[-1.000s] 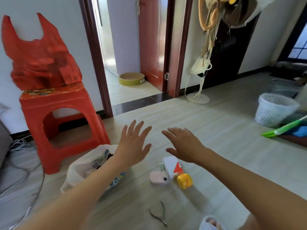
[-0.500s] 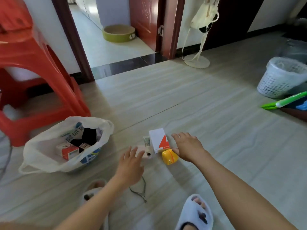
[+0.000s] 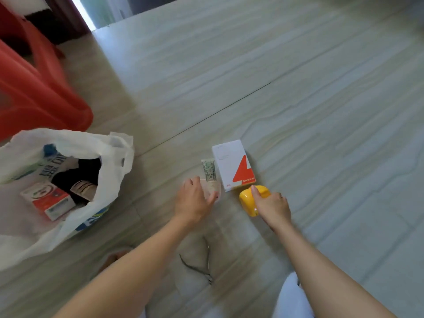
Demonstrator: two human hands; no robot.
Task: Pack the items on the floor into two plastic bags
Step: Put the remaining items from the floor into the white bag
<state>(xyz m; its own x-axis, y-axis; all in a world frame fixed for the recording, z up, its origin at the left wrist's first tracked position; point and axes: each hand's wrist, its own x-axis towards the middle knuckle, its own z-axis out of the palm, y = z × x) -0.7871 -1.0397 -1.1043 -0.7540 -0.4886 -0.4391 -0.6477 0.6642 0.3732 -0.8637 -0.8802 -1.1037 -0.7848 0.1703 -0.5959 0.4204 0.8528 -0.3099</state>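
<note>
- Both hands had come down since the earlier frames, from hovering spread above the floor to touching the small things lying on it.
- The right hand had curled over the yellow case, thumb along its top and fingers wrapped behind it, though the case sat on the floor and was not lifted.
- The left hand lay over the pink case with fingers nearly straight, touching but not gripping it.
- The yellow case looked like hard, glossy plastic, light and probably slippery, so a grip round its rounded sides seemed best.
- Just beyond the hands a tube lay beside a white box with a red triangle; the tube would be soft and squashy, the box stiff, light and easy to take by its edges.
- Metal nippers lay near the forearms, thin and pointed, best picked up by the handles.
- The white bag stood open to the left, well apart from the loose things, holding a red and white box, something black and another small pack.
- No second bag showed here, only a red stool behind the first.
</note>
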